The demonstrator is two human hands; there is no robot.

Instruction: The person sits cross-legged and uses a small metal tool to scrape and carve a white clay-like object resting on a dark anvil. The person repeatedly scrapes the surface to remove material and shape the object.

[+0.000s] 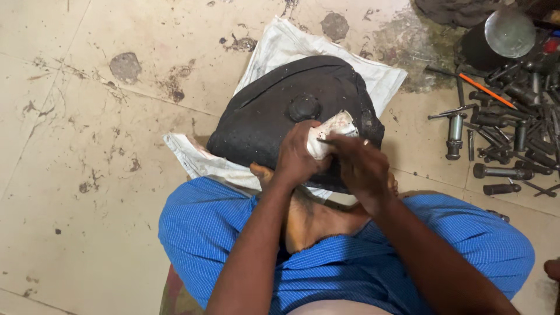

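A large black domed part (274, 114) with a round cap (304, 107) on top lies on a white woven sack (280, 44) on the floor. My left hand (296, 156) grips a small white tube (333, 128) over the part's near edge. My right hand (360, 164) pinches the same tube from the right with its fingertips. Both forearms reach out over my knees, which are covered in blue checked cloth (210, 227). A bare foot (309, 219) rests under my hands, against the part's near edge.
A heap of dark bolts, sockets and steel rods (513, 140) lies on the floor at the right, with an orange-handled tool (487, 90) and a black cylinder with a shiny metal top (501, 35) behind it. The tiled floor (87, 146) is stained and patched.
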